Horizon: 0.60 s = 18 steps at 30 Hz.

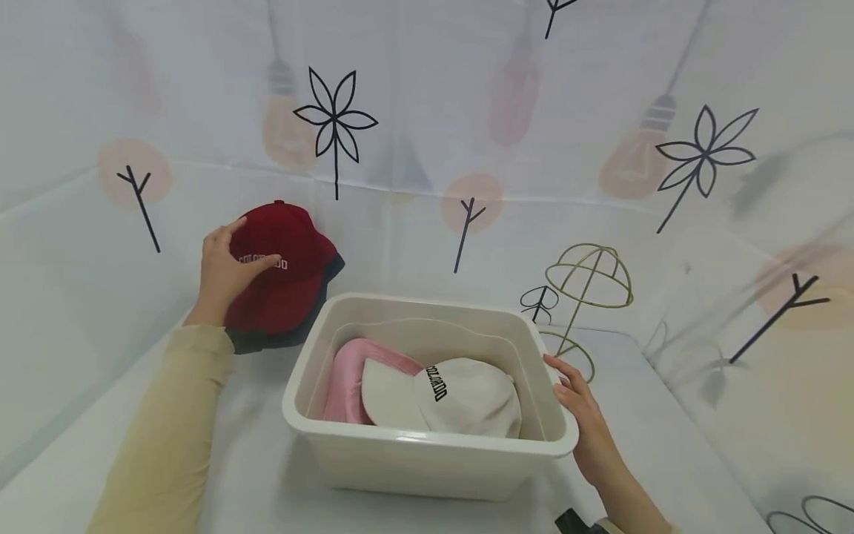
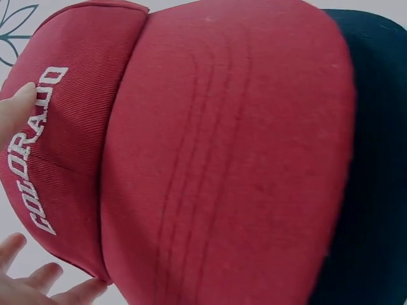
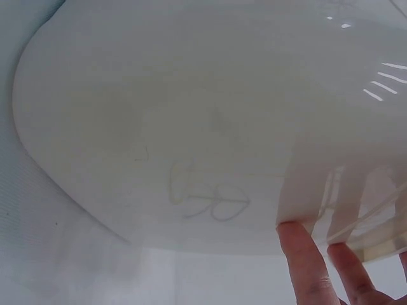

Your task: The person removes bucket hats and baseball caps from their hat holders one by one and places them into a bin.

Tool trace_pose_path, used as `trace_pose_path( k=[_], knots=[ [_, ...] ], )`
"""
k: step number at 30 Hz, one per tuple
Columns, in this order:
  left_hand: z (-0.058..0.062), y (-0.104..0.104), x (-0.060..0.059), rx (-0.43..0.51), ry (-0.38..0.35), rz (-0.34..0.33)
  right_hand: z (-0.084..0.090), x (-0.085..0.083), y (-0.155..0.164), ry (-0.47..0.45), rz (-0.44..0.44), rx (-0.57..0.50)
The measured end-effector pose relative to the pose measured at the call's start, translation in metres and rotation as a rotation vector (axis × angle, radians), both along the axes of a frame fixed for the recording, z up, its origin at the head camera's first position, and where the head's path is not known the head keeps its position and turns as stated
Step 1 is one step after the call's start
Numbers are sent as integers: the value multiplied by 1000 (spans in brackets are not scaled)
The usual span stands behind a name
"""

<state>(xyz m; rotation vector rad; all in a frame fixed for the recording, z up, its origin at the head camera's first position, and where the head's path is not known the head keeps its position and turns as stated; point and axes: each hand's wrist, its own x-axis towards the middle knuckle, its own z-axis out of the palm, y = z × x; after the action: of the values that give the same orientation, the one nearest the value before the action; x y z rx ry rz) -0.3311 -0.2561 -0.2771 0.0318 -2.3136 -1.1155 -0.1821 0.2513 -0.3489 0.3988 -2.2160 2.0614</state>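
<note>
Cap [image 1: 283, 295] of red twill, curved stitched brim [image 2: 222, 146], glossy plastic tub [image 1: 420, 466]

A white, smooth tabletop [image 1: 667, 460] carries 1 off-white tub [image 1: 434, 463], which stands in the middle with 1 long side toward the near edge. Farther back and to the right stands 1 gold wire stand [image 1: 582, 300], its base ring on the tabletop, partly hidden. At the far left, whether the red cap [image 1: 296, 293] and the dark brim [image 1: 283, 340] below it touch the tabletop cannot be told.
</note>
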Motion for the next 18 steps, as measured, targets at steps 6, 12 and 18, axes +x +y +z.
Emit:
trace_pose_path(
  k=[6, 12, 18],
  knots=[
    [2, -3, -3, -31, -29, -40, 1, 2, 0, -1, 9, 8],
    [1, -5, -4, -14, -53, -59, 1, 2, -1, -7, 12, 16],
    [0, -5, -2, 26, -46, -31, 1, 2, -2, -4, 8, 21]
  ],
)
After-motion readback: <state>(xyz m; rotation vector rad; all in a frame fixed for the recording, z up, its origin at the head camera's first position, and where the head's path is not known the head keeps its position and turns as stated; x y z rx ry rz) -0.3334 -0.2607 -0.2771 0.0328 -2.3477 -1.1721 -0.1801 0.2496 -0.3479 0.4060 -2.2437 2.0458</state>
